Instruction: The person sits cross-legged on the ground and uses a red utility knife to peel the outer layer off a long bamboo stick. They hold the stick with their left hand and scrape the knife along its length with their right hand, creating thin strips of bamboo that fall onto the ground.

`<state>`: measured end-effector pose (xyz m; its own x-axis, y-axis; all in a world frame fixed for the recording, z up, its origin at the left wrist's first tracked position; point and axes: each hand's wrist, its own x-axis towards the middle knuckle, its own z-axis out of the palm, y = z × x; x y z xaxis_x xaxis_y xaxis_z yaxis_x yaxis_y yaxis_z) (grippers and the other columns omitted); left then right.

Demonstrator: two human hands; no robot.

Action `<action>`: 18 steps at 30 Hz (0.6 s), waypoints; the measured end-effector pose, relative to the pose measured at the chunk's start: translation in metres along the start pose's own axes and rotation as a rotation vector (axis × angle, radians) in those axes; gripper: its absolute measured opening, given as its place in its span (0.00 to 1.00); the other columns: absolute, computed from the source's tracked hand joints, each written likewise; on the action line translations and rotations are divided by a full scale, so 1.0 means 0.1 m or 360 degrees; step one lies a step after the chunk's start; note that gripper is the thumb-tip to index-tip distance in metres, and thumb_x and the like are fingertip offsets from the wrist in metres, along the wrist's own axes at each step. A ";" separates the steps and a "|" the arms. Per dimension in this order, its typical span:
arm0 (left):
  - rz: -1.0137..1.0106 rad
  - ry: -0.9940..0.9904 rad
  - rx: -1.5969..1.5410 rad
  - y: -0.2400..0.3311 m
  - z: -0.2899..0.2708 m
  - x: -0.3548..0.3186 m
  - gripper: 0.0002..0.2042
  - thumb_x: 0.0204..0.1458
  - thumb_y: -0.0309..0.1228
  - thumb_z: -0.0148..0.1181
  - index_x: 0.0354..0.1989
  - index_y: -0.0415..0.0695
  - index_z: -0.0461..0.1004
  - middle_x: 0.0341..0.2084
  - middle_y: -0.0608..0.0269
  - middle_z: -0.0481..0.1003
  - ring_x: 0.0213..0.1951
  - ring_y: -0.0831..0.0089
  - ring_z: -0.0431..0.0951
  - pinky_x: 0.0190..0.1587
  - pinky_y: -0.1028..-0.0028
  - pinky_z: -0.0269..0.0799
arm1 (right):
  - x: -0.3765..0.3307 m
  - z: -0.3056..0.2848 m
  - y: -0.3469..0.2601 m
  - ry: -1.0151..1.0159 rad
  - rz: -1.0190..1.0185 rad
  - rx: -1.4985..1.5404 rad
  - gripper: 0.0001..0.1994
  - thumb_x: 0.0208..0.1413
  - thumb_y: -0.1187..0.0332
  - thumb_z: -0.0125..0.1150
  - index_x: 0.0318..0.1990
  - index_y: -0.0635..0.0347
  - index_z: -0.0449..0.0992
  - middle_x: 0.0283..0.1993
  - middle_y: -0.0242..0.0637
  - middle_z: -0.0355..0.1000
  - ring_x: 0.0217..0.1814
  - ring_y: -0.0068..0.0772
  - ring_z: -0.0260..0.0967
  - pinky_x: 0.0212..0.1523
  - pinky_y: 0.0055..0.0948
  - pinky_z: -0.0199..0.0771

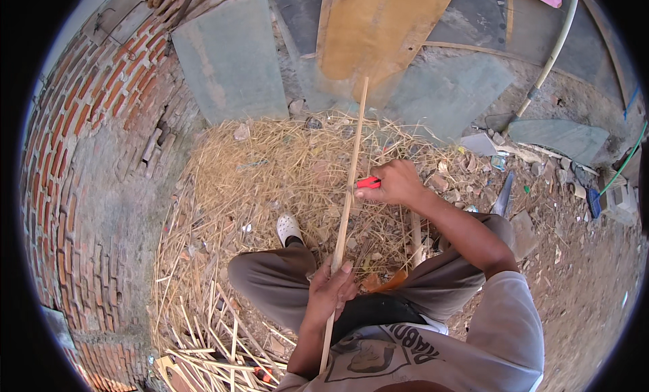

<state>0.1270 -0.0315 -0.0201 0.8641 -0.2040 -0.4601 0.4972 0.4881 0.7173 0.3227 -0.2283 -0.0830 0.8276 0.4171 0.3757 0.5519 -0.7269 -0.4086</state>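
Note:
A long, pale bamboo strip stands at a slight slant in front of me, its lower end running down beside my left forearm and its tip pointing away. My left hand is closed around its lower part, above my lap. Farther up, my right hand grips a red-handled knife at the strip's right edge. The blade is too small to make out. Between my knees, a short wooden stick stands near my right leg.
Thin shavings cover the ground ahead. Cut strips lie in a heap at lower left. A brick wall rises on the left. Boards lean at the back. A saw blade is beyond my right knee, among rubble.

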 end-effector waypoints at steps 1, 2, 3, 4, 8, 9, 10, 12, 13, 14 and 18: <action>0.0012 0.0018 0.0056 -0.01 0.01 -0.01 0.06 0.64 0.30 0.51 0.43 0.42 0.64 0.13 0.75 0.55 0.14 0.85 0.53 0.19 0.81 0.51 | 0.02 -0.05 0.08 -0.0025 0.0046 -0.0084 0.37 0.40 0.25 0.56 0.15 0.56 0.74 0.12 0.39 0.66 0.15 0.44 0.69 0.19 0.40 0.66; 0.0017 -0.0003 0.0051 -0.03 0.00 -0.03 0.06 0.64 0.30 0.52 0.43 0.42 0.64 0.14 0.75 0.55 0.15 0.85 0.53 0.19 0.81 0.52 | 0.06 -0.13 0.14 -0.0052 0.0082 -0.0159 0.37 0.41 0.24 0.54 0.16 0.55 0.75 0.12 0.40 0.67 0.16 0.44 0.70 0.19 0.40 0.68; 0.0022 -0.0023 0.0046 -0.06 0.00 -0.05 0.06 0.63 0.30 0.52 0.43 0.42 0.64 0.14 0.75 0.55 0.15 0.85 0.54 0.19 0.81 0.52 | 0.07 -0.17 0.18 -0.0079 0.0117 -0.0235 0.38 0.41 0.23 0.53 0.17 0.55 0.76 0.12 0.40 0.68 0.16 0.43 0.71 0.19 0.39 0.69; 0.0027 -0.0043 0.0041 -0.07 0.00 -0.06 0.07 0.63 0.30 0.52 0.43 0.41 0.65 0.14 0.75 0.56 0.15 0.85 0.54 0.20 0.82 0.52 | 0.06 -0.15 0.20 -0.0060 0.0131 -0.0189 0.38 0.42 0.23 0.51 0.17 0.56 0.76 0.12 0.42 0.67 0.18 0.45 0.71 0.21 0.42 0.70; 0.0076 -0.0107 0.0241 -0.05 0.00 -0.09 0.07 0.63 0.30 0.52 0.43 0.41 0.64 0.15 0.75 0.57 0.16 0.85 0.56 0.19 0.81 0.53 | 0.07 -0.16 0.33 -0.0018 0.0089 -0.0227 0.38 0.44 0.24 0.50 0.18 0.57 0.76 0.13 0.43 0.68 0.20 0.46 0.73 0.23 0.43 0.71; 0.0080 -0.0101 0.0335 -0.05 0.00 -0.11 0.07 0.63 0.30 0.52 0.43 0.41 0.64 0.15 0.74 0.58 0.16 0.86 0.57 0.19 0.81 0.53 | 0.07 -0.17 0.35 -0.0011 0.0099 -0.0215 0.38 0.44 0.24 0.50 0.18 0.57 0.76 0.13 0.43 0.68 0.21 0.47 0.73 0.24 0.43 0.71; 0.0085 -0.0096 0.0429 -0.05 -0.01 -0.13 0.08 0.64 0.31 0.52 0.44 0.40 0.64 0.15 0.74 0.59 0.16 0.86 0.57 0.19 0.81 0.53 | 0.08 -0.19 0.38 -0.0005 0.0109 -0.0203 0.39 0.45 0.24 0.50 0.18 0.57 0.76 0.13 0.43 0.68 0.21 0.47 0.73 0.25 0.44 0.71; 0.0125 -0.0077 0.0457 -0.09 -0.03 -0.21 0.07 0.64 0.31 0.51 0.43 0.40 0.65 0.14 0.74 0.58 0.14 0.85 0.55 0.19 0.81 0.52 | 0.14 -0.20 0.48 0.0030 0.0274 -0.0243 0.39 0.45 0.25 0.50 0.18 0.58 0.76 0.14 0.44 0.69 0.22 0.49 0.73 0.26 0.44 0.72; 0.0146 -0.0067 0.0471 -0.12 -0.04 -0.26 0.07 0.64 0.31 0.51 0.43 0.40 0.66 0.14 0.74 0.58 0.13 0.84 0.54 0.19 0.80 0.52 | 0.19 -0.22 0.56 0.0046 0.0356 -0.0261 0.38 0.45 0.25 0.50 0.19 0.58 0.77 0.15 0.44 0.69 0.23 0.49 0.73 0.27 0.45 0.72; 0.0090 -0.0068 0.0460 -0.15 -0.04 -0.33 0.07 0.64 0.31 0.51 0.44 0.41 0.66 0.14 0.74 0.57 0.14 0.84 0.54 0.19 0.81 0.52 | 0.23 -0.25 0.68 0.0110 0.0542 -0.0096 0.38 0.47 0.26 0.49 0.21 0.59 0.78 0.17 0.47 0.71 0.25 0.52 0.74 0.29 0.46 0.72; -0.0080 -0.0051 0.0448 -0.22 -0.02 -0.55 0.07 0.64 0.30 0.50 0.45 0.41 0.65 0.14 0.74 0.57 0.14 0.85 0.53 0.19 0.80 0.51 | 0.26 -0.42 1.06 0.0076 0.0756 -0.0307 0.39 0.51 0.27 0.46 0.27 0.59 0.82 0.22 0.50 0.74 0.30 0.53 0.75 0.35 0.47 0.74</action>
<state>0.0684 -0.0297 -0.0120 0.8375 -0.2508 -0.4855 0.5380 0.2229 0.8129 0.3987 -0.3175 -0.0815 0.9743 -0.0056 0.2252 0.0835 -0.9195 -0.3840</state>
